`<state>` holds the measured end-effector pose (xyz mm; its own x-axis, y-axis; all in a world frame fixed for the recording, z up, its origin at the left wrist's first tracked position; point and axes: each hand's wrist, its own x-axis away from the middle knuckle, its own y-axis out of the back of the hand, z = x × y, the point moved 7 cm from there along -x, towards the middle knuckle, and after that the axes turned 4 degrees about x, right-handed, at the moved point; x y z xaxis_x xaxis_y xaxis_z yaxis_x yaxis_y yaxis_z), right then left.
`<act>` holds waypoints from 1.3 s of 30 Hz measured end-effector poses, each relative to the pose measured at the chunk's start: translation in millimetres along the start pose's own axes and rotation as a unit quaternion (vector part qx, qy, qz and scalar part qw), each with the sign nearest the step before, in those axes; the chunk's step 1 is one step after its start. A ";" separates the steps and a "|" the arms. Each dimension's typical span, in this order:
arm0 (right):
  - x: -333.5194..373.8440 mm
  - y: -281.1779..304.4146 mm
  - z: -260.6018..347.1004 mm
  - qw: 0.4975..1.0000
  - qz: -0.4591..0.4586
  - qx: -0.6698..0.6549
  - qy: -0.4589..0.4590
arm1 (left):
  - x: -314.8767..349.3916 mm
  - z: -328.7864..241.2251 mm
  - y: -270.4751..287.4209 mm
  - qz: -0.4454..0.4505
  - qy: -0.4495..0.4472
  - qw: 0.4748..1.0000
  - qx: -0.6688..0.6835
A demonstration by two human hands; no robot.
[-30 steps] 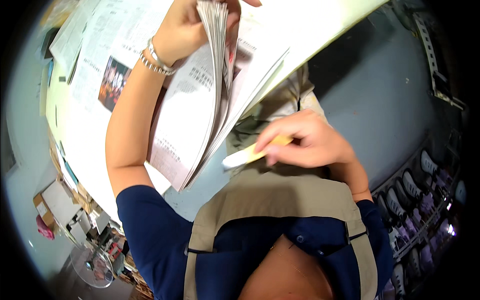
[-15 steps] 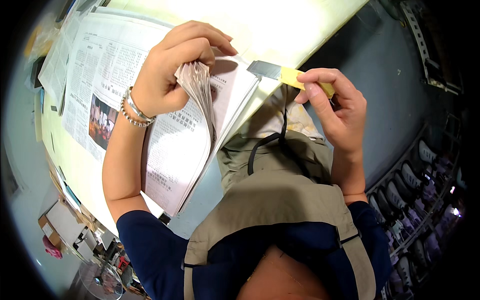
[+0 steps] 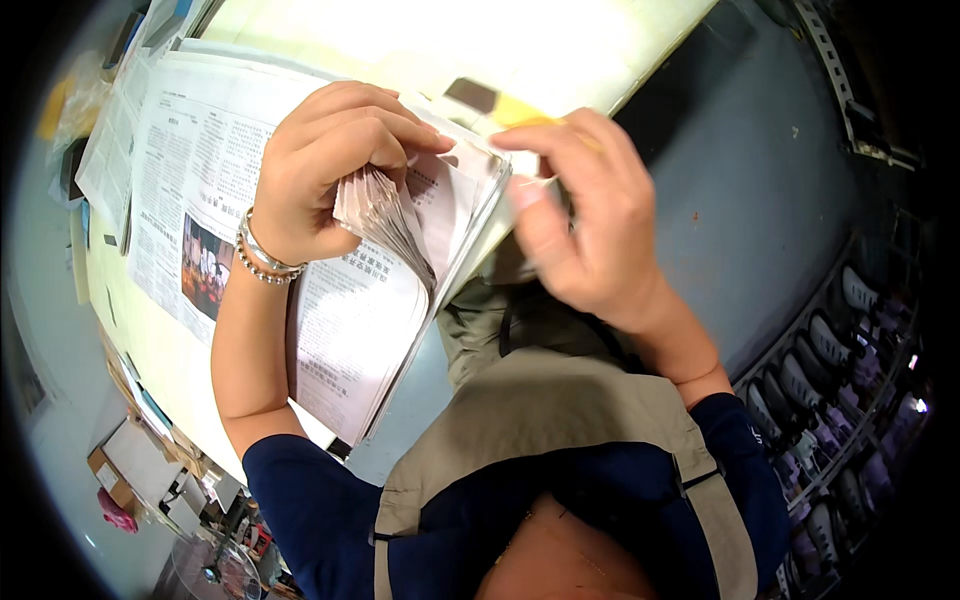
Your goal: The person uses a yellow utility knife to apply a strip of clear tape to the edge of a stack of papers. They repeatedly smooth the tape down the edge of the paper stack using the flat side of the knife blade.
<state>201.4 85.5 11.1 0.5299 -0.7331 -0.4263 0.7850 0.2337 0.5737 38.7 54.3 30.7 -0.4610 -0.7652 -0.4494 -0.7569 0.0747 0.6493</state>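
My left hand point(image 3: 335, 165) is closed around a bent-back bunch of newspaper sheets point(image 3: 385, 215), whose fanned edges stick out between thumb and fingers. Under it lies the rest of the newspaper stack point(image 3: 350, 310), at the table's near edge. My right hand point(image 3: 590, 215), smeared by motion, is at the right corner of the stack, thumb and forefinger around the sheet edges. Beyond its fingers shows a flat-bladed scraper point(image 3: 525, 112) with a yellow handle and a dark blade. It seems held in that hand, the grip partly hidden by the fingers.
More newspaper sheets point(image 3: 195, 130) lie spread to the left on the pale table point(image 3: 590, 40). A rack of shoes point(image 3: 830, 345) stands on the grey floor at the lower right. At the lower left are a cardboard box point(image 3: 115, 480) and a fan point(image 3: 212, 572).
My right hand has moved left and in to the stack's corner, carrying the scraper, whose blade now points over the table. My left hand has shifted slightly down, still gripping the sheets.
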 end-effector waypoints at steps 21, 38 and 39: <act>1.6 -34.6 -10.4 0.994 -0.003 -0.085 -0.065 | 4.4 -4.2 3.6 -0.001 -0.006 0.999 -0.048; -24.5 25.5 -40.2 0.971 0.071 -0.200 -0.109 | 3.9 -1.6 1.0 0.020 -0.003 0.999 -0.031; -27.5 24.9 -41.1 0.967 0.100 -0.201 -0.123 | 4.1 -0.8 1.0 0.020 -0.002 0.999 -0.029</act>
<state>219.6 137.7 8.4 0.6300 -0.7659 -0.1282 0.7625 0.5788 0.2890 36.5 50.7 30.0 -0.4915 -0.7604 -0.4244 -0.7101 0.0679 0.7008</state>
